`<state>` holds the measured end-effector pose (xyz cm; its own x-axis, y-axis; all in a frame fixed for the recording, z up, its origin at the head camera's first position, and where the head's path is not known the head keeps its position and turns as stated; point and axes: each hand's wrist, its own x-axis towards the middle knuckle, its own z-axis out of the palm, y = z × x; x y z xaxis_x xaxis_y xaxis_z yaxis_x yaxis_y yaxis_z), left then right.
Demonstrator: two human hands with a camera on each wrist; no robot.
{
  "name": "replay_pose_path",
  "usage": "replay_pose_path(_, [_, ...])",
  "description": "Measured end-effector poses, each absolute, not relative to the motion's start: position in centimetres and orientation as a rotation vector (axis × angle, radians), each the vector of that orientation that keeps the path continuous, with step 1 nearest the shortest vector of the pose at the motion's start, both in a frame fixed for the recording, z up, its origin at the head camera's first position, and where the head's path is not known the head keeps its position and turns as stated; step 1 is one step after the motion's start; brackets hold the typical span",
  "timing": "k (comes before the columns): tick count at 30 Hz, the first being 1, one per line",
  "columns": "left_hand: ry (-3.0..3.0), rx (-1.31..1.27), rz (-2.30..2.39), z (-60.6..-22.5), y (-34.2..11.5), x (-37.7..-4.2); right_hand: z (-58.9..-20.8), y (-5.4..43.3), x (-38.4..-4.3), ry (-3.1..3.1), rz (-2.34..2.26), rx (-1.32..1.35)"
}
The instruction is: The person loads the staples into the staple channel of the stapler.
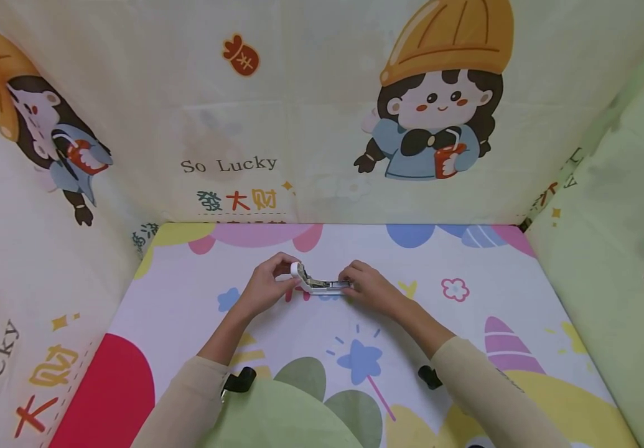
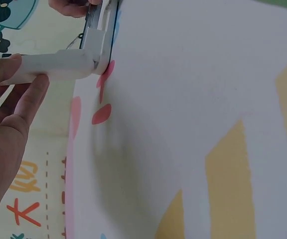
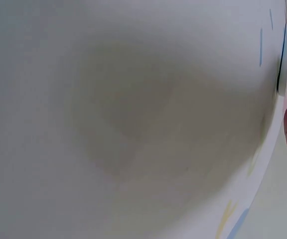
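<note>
A white stapler (image 1: 317,289) with a metal staple channel lies opened out over the table, its top cover swung up and back to the left. My left hand (image 1: 266,283) pinches the raised cover (image 2: 59,67) between thumb and fingers. At the other end, my right hand (image 1: 374,289) grips the tip of the stapler, fingers curled around the metal channel. The right wrist view catches only the stapler's white end (image 3: 284,74) and part of the right hand at the frame's edge; the fingertips are partly hidden.
A brightly printed cloth covers the table (image 1: 299,333). Fabric walls with cartoon figures enclose it, with the back wall (image 1: 322,124) just beyond the hands. A black strap end (image 1: 240,380) sticks out near the left sleeve, another black piece (image 1: 429,377) near the right.
</note>
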<state>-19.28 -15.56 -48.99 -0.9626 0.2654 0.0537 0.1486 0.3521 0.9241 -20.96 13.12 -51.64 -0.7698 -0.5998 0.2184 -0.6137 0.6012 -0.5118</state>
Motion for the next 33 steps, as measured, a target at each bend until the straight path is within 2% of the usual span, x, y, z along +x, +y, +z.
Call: replay_pose_path(33, [2.501,0.384,1.655,-48.84,-15.56,-19.54,-50.9,12.77,-21.49,-2.852,0.728,1.216])
